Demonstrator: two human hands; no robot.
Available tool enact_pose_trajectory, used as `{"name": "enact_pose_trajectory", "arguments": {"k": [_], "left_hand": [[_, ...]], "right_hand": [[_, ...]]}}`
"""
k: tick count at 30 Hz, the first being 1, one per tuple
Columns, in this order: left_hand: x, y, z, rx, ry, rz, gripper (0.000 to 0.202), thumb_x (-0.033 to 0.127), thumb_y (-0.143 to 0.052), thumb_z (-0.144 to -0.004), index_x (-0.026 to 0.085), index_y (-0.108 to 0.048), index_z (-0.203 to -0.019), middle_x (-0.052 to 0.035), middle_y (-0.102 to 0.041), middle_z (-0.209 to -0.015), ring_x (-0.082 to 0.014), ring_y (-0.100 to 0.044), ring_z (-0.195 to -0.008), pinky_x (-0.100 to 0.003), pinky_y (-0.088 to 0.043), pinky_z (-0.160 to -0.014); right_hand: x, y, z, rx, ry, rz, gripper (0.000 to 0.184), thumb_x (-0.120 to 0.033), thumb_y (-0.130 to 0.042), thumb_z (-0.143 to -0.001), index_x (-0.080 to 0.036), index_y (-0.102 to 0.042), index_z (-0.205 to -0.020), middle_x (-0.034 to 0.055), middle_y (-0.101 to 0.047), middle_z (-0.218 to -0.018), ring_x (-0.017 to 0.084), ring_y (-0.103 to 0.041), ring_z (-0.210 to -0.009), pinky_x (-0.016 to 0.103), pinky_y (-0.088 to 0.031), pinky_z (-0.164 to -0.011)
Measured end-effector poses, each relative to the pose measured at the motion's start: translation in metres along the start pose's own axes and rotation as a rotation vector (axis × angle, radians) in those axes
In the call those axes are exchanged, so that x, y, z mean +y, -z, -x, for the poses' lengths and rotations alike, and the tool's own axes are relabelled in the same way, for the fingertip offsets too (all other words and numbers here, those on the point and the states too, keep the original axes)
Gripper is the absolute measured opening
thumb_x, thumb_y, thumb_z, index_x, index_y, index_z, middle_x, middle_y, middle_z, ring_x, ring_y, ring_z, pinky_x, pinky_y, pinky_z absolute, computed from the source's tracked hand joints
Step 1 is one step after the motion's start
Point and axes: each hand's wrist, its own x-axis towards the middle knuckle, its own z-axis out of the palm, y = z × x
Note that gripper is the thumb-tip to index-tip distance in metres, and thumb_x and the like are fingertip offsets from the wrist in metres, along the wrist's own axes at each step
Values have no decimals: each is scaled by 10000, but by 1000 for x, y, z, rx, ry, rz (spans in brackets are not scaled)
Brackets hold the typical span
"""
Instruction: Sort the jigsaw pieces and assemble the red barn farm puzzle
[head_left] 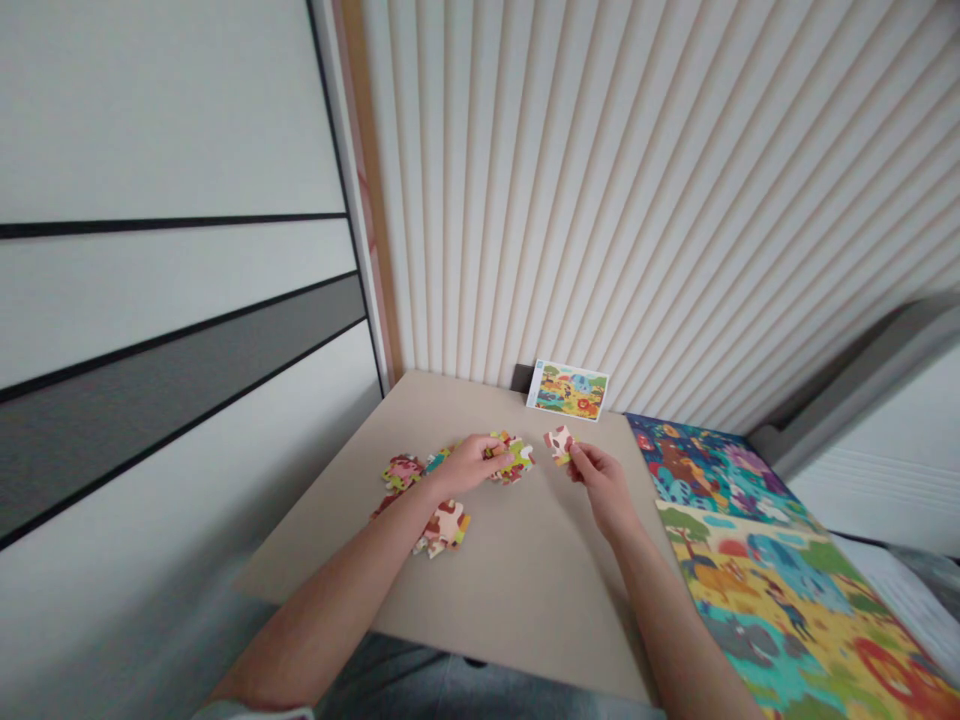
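Between the thumb and fingers of my right hand (606,488) is a jigsaw puzzle piece (559,442), cream with brown-red patches, raised over the table. My left hand (471,464) reaches across a heap of loose puzzle pieces (516,458), thumb and fingers closed on a piece at the heap's near edge; its outline is partly covered by the fingers. More pieces lie left of that hand, among them a pink and green one (403,471). Below my left wrist sits a cluster of cream and brown pieces (444,528). My left forearm hides part of the pieces.
A picture card (568,390) of animals leans at the back of the beige table (517,590), against a dark block (522,378). To the right lie a dark blue picture puzzle (712,470) and a yellow animal one (795,610). A pleated curtain (525,180) hangs behind.
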Motion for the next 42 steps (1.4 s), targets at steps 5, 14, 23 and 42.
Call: {"name": "enact_pose_trajectory", "arguments": {"k": [5, 14, 23, 42], "left_hand": [[1, -1, 0, 25, 27, 47, 553, 686, -564, -865, 154, -621, -725, 43, -418, -619, -112, -370, -579, -240, -248, -551], [6, -3, 0, 39, 59, 129, 539, 663, -557, -881, 155, -625, -715, 36, -418, -611, -117, -343, -588, -248, -240, -557], [6, -3, -2, 113, 81, 154, 528, 665, -588, -858, 164, -618, -697, 46, -432, -571, -110, -358, -540, -250, -254, -539], [-8, -3, -5, 210, 196, 204, 579, 727, -604, -817, 154, -681, -836, 10, -602, -607, -90, -393, -454, -227, -234, -457]], "right_hand": [[10, 28, -9, 161, 54, 391, 601, -646, -584, -870, -129, -723, -1143, 54, -676, -704, 194, -575, -604, 293, -406, -567], [13, 10, 0, 65, 237, 588, 454, -513, -474, -963, -172, -735, -1109, 134, -740, -1065, 247, -668, -874, 368, -516, -791], [24, -8, 9, -44, 374, 887, 346, -431, -528, -971, -237, -735, -1169, 114, -715, -1160, 281, -614, -1094, 432, -439, -971], [18, 33, -2, 135, 295, 1105, 252, -378, -608, -925, -246, -757, -1079, 132, -680, -1079, 307, -602, -1036, 442, -399, -894]]}}
